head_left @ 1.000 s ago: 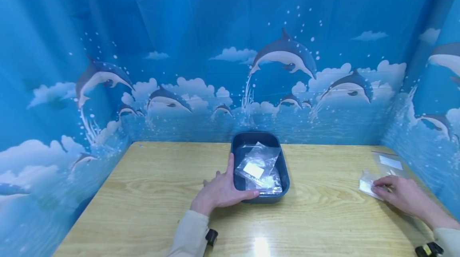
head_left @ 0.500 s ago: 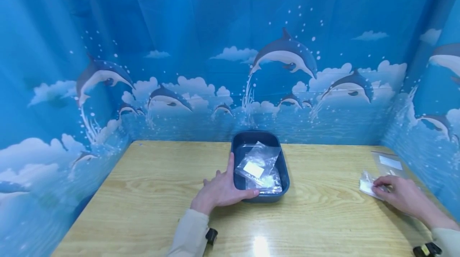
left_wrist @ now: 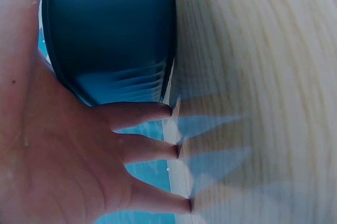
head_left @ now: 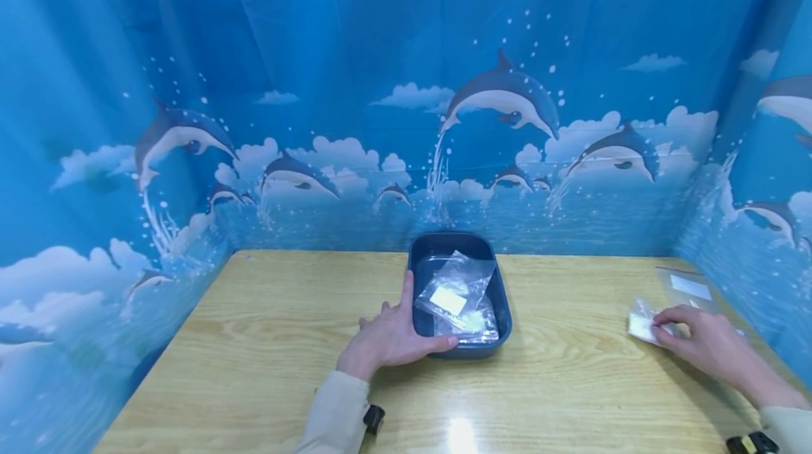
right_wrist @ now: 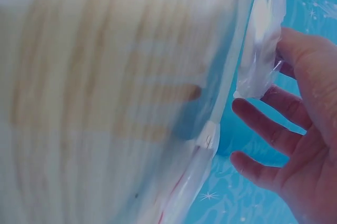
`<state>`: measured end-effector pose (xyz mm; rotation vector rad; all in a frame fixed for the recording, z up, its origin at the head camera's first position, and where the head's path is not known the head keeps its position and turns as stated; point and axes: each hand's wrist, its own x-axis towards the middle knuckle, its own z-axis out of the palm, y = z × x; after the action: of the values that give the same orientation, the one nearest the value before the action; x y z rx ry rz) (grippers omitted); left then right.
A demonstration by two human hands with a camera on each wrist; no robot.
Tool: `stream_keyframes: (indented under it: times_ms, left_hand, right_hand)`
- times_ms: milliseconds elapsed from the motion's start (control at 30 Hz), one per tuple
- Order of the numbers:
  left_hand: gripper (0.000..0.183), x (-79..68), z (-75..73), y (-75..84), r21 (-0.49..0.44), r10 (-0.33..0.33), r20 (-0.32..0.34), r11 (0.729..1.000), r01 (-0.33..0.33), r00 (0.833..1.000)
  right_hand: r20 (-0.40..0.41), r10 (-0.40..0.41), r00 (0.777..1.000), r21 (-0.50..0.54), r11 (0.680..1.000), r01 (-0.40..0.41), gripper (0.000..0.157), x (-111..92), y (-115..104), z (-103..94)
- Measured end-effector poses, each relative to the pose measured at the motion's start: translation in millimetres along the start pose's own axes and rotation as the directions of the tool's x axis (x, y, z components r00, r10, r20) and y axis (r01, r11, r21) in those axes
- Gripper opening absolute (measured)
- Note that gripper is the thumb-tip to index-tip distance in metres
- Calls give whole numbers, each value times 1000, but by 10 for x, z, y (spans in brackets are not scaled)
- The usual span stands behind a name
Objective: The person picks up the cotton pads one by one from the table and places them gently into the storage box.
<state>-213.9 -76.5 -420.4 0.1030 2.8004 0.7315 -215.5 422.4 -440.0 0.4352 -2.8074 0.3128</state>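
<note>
A dark blue rectangular tray (head_left: 504, 302) stands near the far edge of the wooden table, with clear plastic bags bearing white labels (head_left: 449, 300) inside it. My left hand (head_left: 390, 341) rests at its near left corner, thumb along the near rim and index finger against the left side. In the left wrist view, the other fingers (left_wrist: 147, 147) are straight and spread, tips at the tabletop. Over at the right, my right hand (head_left: 707, 341) pinches a small clear plastic bag (right_wrist: 260, 39) between thumb and index finger, just above the table. Its remaining fingers (right_wrist: 263, 124) are spread.
Another clear zip bag with a white label (head_left: 690, 287) lies at the table's right edge, just beyond the right hand. A blue dolphin-print curtain (head_left: 355, 123) hangs behind the table and along both sides.
My right hand has shifted slightly left with the pinched plastic bag, lifting it a little. The left hand and the tray have stayed in place.
</note>
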Motion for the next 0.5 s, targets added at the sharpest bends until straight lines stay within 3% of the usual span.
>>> stream_keyframes:
  times_ms: [133, 367, 500]
  left_hand:
    - [137, 1, 7, -3, -6, 3, -2, 1000, -3, 1000]
    - [136, 5, 6, -3, -4, 2, -4, 1000, -2, 1000]
    - [136, 3, 8, -4, -1, -1, -4, 1000, 1, 1000]
  right_hand:
    - [-14, -10, 1000, -3, 1000, 10, 11, 12, -50, -3]
    - [-126, -99, 987, -19, 995, 97, 16, 34, -140, 13]
    - [-145, -111, 983, -16, 994, 110, 16, 56, -191, 8]
